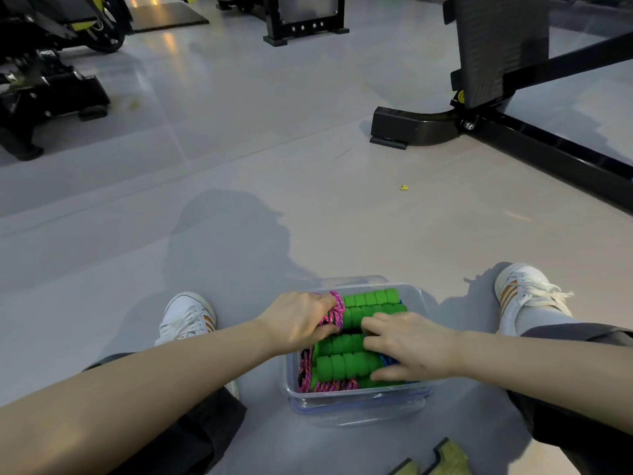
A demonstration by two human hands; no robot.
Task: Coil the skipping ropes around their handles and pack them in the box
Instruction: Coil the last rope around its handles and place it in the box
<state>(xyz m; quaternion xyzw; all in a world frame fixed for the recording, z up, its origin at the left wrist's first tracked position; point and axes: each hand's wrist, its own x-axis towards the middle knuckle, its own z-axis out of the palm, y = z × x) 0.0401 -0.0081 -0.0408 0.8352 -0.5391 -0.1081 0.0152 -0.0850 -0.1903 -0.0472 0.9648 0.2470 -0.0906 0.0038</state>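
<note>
**A:** What are the fingers doing?

**B:** The left hand [299, 322] is curling its fingers [322, 299] and thumb round a coil of pink rope [337, 311] at the upper left corner of the box [359, 395]. The right hand [414, 349] is lying flat. Its fingers [378, 320] are spreading straight across the green handles [346, 366] and gripping nothing.

**A:** How many handles are you counting?

**B:** Four ribbed green rows are showing, running from the box's far wall to its near one. The right hand is covering their right ends, so I cannot tell whether more are lying beneath.

**A:** And the ropes?

**B:** Two colours are showing. Besides the coil in the hand, pink is bunching along the left and near sides of the box. A bit of blue rope [388, 361] is peeking out under the right palm. How many separate ropes are lying in there, I cannot tell.

**A:** Where is the box sitting?

**B:** The one clear box is sitting on the grey floor [239, 166] in the lower middle of the frame, between the person's legs. A left shoe [186, 318] and a right shoe [524, 289], both white, are resting either side of it.

**A:** Farther out?

**B:** One yellow scrap [404, 187] is lying mid-frame. Black gym frames [513, 142] are standing across the top, and the edges are cutting them off. Two green foam pieces [445, 455] are poking in at the bottom edge, only partly showing.
</note>
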